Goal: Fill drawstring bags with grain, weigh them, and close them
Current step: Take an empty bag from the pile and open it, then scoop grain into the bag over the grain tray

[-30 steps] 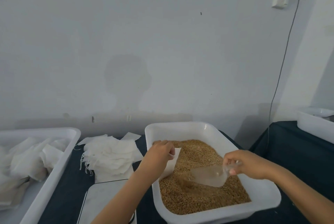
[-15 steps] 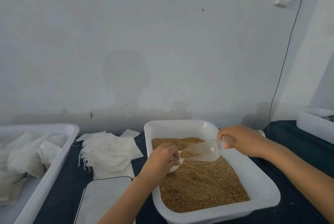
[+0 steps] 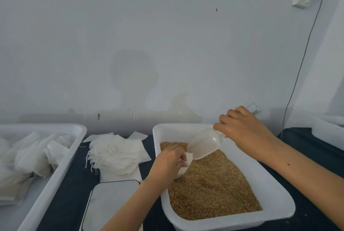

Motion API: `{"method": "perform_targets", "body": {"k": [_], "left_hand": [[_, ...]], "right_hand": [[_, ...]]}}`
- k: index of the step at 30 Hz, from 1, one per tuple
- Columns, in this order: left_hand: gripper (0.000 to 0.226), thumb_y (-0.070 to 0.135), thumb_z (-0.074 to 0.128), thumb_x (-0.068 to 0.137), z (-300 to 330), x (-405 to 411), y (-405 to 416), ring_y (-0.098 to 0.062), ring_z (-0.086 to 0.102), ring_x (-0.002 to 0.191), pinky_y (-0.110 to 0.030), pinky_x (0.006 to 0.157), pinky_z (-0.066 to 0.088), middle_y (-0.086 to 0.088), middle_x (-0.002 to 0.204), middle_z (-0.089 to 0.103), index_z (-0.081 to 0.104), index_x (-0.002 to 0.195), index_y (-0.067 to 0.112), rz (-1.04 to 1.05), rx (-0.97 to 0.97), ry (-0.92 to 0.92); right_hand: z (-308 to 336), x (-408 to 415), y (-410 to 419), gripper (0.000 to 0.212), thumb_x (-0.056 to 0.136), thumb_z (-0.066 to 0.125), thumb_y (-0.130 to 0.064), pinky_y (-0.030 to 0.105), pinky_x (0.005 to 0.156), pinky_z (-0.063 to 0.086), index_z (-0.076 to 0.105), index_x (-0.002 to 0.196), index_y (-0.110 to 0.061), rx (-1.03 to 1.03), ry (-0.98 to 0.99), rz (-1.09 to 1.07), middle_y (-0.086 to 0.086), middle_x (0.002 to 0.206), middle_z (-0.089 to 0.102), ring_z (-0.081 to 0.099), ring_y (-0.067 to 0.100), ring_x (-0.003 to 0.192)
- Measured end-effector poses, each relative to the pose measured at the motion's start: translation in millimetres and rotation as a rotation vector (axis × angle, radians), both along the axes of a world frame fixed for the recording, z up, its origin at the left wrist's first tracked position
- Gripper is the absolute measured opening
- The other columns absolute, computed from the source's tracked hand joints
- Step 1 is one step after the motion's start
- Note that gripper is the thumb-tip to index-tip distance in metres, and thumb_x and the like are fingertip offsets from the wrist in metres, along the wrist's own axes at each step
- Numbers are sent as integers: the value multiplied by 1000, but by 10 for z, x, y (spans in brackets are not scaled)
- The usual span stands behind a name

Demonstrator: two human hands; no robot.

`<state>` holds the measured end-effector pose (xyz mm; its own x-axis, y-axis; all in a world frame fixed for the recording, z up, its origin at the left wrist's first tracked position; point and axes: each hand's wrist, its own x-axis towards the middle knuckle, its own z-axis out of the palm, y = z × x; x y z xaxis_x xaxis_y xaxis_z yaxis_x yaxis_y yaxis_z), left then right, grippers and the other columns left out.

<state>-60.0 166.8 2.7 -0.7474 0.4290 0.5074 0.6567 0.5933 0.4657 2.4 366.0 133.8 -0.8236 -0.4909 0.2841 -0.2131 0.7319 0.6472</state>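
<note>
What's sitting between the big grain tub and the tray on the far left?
In the head view, a heap of empty white bags on the dark tabletop, with a flat scale nearer the camera.

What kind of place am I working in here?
Likely a small hand-packing workroom: a white tub of grain, a stack of empty cloth bags, a flat scale on a dark-covered table against a bare wall.

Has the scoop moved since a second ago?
Yes. The scoop has risen from the grain toward the tub's far end, tipping into the bag.
</note>
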Motion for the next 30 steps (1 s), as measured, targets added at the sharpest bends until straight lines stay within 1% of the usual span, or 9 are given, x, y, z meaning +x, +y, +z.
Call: {"method": "perform_targets", "body": {"k": [3,8,11,14,16,22,26,28,30], "left_hand": [[8,18,59,91,31,-4,8,-10,49,82,-18,68,35,6,91,54,53,89,14,31,69,-82],[16,17,55,93,140,-17,-38,-2,39,62,-16,57,31,6,73,46,46,80,21,22,419,-331],[21,12,54,93,268,4,-112,-4,35,59,-12,53,31,6,69,41,44,76,19,-9,584,-334],[21,12,54,93,388,40,-251,-7,39,63,-8,51,33,7,71,44,45,75,20,11,690,-311],[19,14,54,93,435,76,-402,-3,42,61,-7,50,34,7,71,46,46,76,18,27,740,-283],[21,13,57,92,432,199,-927,1,38,54,-14,53,33,10,64,41,45,75,14,125,736,-204],[17,14,56,92,195,344,-1274,-1,44,63,-21,61,36,13,69,47,48,77,15,189,767,-262],[16,14,57,92,21,421,-1418,0,42,58,-21,57,34,14,66,47,49,78,14,213,744,-297],[17,13,57,92,-135,463,-1518,-4,41,59,-22,57,33,11,67,45,49,77,14,247,745,-340]], "right_hand": [[-23,17,52,46,83,47,7,30,83,27,49,114,-26,-45,13,-96,-9,102,52,46,16,95],[-396,29,131,30,91,43,-2,22,67,36,44,116,-18,-442,-133,-371,-9,96,49,46,9,82],[-811,-32,101,23,93,38,-2,18,52,32,45,113,-13,-590,-322,-481,-11,78,40,47,7,72],[-1142,-119,47,14,96,37,-7,17,56,37,46,91,-16,-657,-473,-521,-9,78,44,51,7,74],[-1287,-181,19,11,97,41,-12,16,59,42,47,90,-18,-706,-499,-519,-9,81,50,53,5,74],[-1368,-237,-19,29,98,36,-19,15,53,29,34,71,-29,-698,-461,-499,-13,76,44,47,5,72],[-1298,-157,-124,14,96,38,-22,23,64,39,51,92,-23,-616,-388,-540,-8,92,52,53,10,83],[-1195,-97,-305,12,96,43,-24,26,69,40,51,104,-20,-691,-189,-421,-4,103,53,54,13,89],[-1081,-1,-631,16,95,46,-19,20,72,42,54,109,-16,-953,-39,-120,-4,106,54,56,13,91]]}}
